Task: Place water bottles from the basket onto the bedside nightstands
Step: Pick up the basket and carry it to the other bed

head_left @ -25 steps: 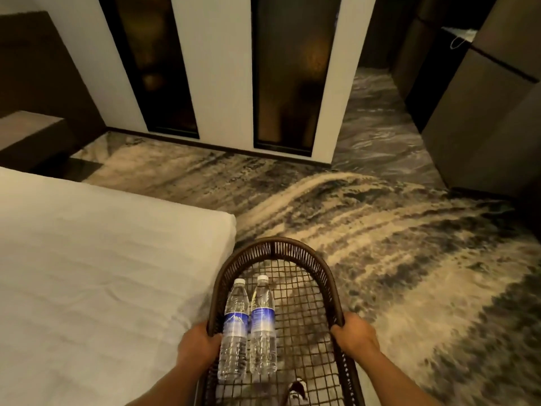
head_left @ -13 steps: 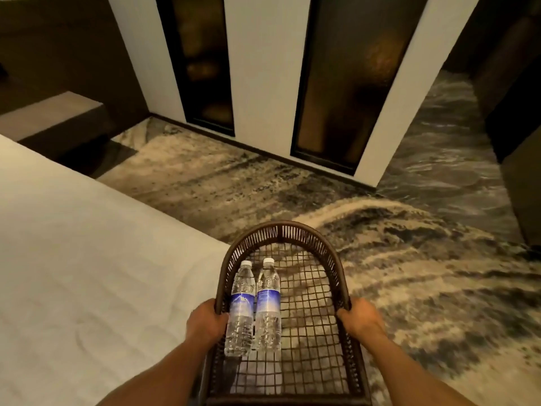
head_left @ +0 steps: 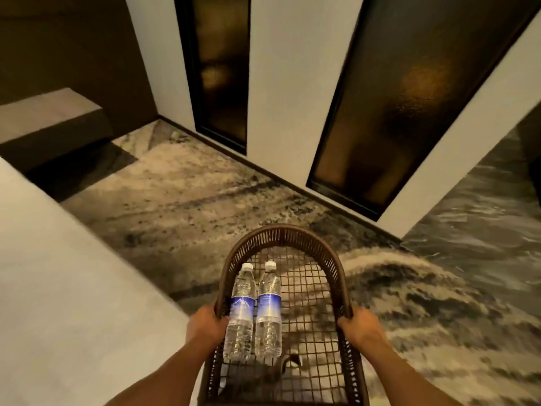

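Observation:
I carry a dark brown wicker basket [head_left: 282,234] with an open mesh floor in front of me. My left hand [head_left: 205,323] grips its left rim and my right hand [head_left: 358,325] grips its right rim. Two clear water bottles with white caps and blue labels lie side by side on the left of the mesh: the left bottle [head_left: 240,313] touches the rim by my left hand, and the right bottle [head_left: 268,312] lies against it. A low brown nightstand [head_left: 49,118] stands at the far left, beyond the bed.
A white bed [head_left: 73,288] fills the left side, its corner close to the basket. Patterned carpet [head_left: 190,206] runs between bed and a white wall [head_left: 292,83] with two dark tall glass panels [head_left: 395,98]. Darker carpet continues at right.
The view has turned left and come nearer the wall. The nightstand now shows larger at the far left. Both hands keep their hold on the basket; the bottles have not shifted.

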